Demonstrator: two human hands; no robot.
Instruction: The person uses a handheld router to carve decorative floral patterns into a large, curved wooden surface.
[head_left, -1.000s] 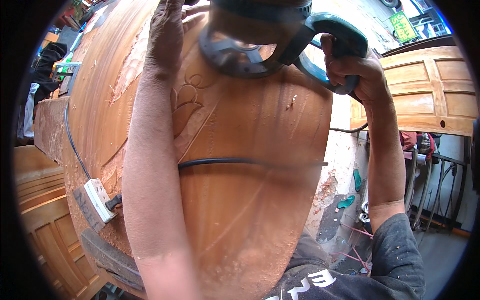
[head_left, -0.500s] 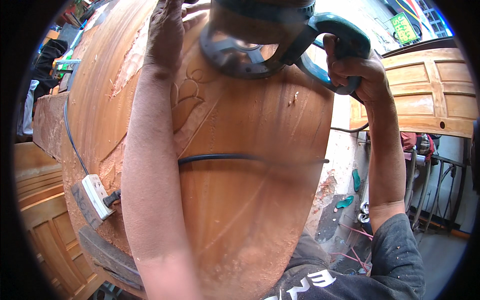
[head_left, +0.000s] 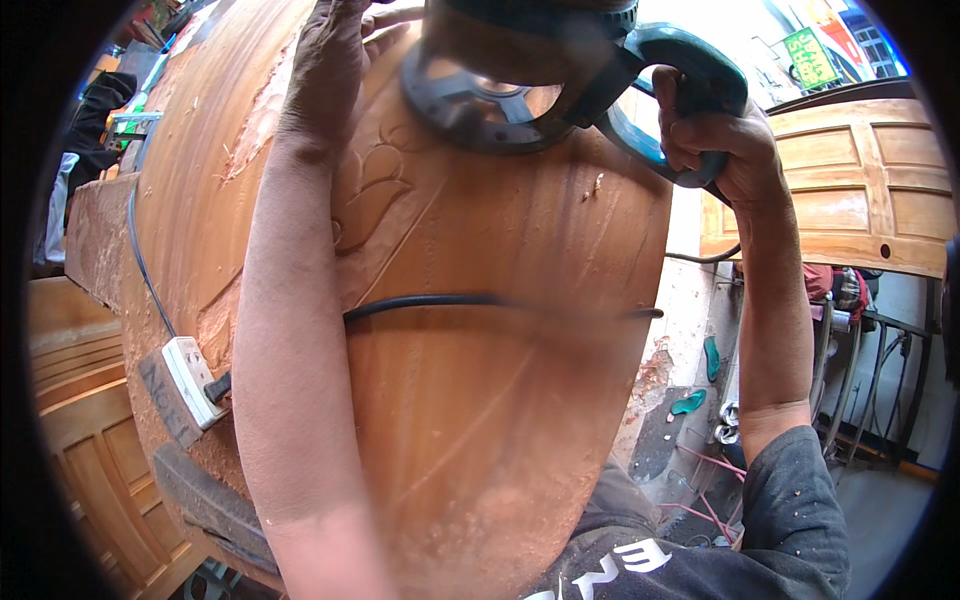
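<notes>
A teal and dark wood router [head_left: 530,60] rests its round base on a large brown wooden board with carved curling lines [head_left: 380,185]. My right hand [head_left: 725,150] is wrapped round the router's looped D-shaped handle [head_left: 690,60], fingers curled through it. At the top edge my left hand [head_left: 330,60] is closed at the router's left side, where a dark bit of a handle shows between its fingers; the upper part of that hand is cut off. A black power cord [head_left: 430,300] runs across the board, passing behind my left forearm.
Left of my forearm, a white socket strip [head_left: 190,375] with a black plug lies on the board. Wood dust covers the near end. Panelled wooden doors [head_left: 850,180] stand at right and lower left. Green slippers [head_left: 688,402] and pink tubing [head_left: 700,490] are on the floor at right.
The router and my right hand have shifted very slightly to the right. My left forearm has moved a little left, showing more of the cord and covering part of the plug.
</notes>
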